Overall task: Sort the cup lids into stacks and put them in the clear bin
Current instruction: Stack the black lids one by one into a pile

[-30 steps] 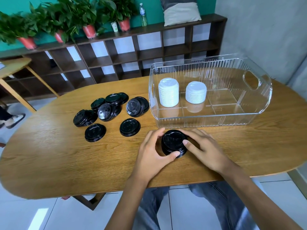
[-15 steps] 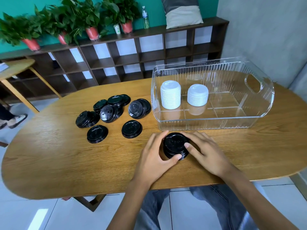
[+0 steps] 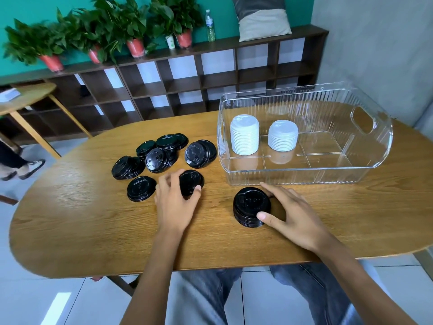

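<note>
2 white lid stacks in 1 clear bin; 1 black lid stack near table front; 2 single black lids lying flat; approx 4 loose black lid heaps behind, exact lid nos. can't tell; 2 hands; 4 potted plants, 1 bottle, 1 cushion
</note>
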Tool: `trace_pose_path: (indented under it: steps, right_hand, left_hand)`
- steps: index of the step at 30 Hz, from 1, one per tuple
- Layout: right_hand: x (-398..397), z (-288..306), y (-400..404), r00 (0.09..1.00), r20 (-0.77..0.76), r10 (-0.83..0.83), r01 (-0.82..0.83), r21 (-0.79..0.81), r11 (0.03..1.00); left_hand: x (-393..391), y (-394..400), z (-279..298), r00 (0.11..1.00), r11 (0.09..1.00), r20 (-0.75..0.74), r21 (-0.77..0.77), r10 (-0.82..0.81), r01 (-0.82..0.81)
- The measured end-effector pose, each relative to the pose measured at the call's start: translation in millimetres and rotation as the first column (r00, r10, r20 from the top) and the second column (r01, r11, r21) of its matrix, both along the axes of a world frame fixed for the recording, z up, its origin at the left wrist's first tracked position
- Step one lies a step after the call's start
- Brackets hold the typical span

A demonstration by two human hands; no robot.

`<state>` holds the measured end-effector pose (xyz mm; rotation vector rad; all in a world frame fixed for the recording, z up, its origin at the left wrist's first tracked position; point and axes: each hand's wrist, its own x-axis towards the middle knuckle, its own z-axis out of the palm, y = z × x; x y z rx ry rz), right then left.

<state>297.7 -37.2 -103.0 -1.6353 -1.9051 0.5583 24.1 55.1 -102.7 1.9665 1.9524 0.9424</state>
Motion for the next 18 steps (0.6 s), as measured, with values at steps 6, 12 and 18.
trace_pose_path:
  steps: [6,12,18]
  right_hand:
    - [2,-1,2,1.0,0.002,0.002,-0.002,-0.01,1.0]
    - [2,-5,4,1.0,0.021,-0.007,0.007,-0.006,1.0]
    - [2,-4,4,1.0,0.016,-0.009,0.009,-0.009,1.0]
  left_hand:
    - [4,9,-10,0.988,0.999,-0.152,-0.047,-0.001,-0.006]
    - [1,-3,-11,0.996,1.0,-0.087,0.013,0.011,-0.01]
    - [0,-5,-11,0.984,0.998,-0.178,-0.057,-0.009,-0.001]
